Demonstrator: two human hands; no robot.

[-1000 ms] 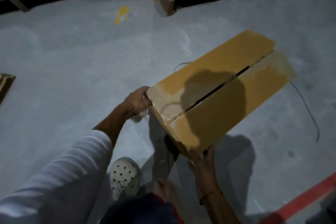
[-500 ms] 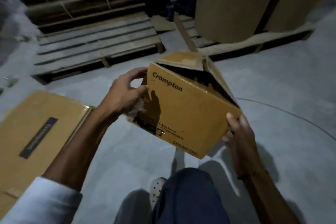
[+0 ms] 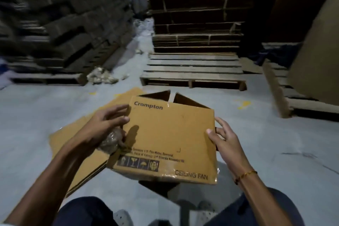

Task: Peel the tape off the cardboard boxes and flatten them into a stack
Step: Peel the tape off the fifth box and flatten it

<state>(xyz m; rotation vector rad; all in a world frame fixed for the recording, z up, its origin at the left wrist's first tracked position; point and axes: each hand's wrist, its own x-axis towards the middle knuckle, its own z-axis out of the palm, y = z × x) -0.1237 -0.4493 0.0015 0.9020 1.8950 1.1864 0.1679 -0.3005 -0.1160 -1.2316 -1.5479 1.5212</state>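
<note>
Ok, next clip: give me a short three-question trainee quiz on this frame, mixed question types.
1. True or false: the Crompton box rests flat on the wooden pallet.
2. Multiple choice: what does the left hand hold against the box's edge? A) a knife B) a wad of peeled tape C) a marker
3. Fill in: the flattened cardboard lies on the floor to the box's ____ side.

Key
1. False: both hands hold it up, the right hand on its right edge with fingers spread, the far flaps open.
2. B
3. Left
</note>
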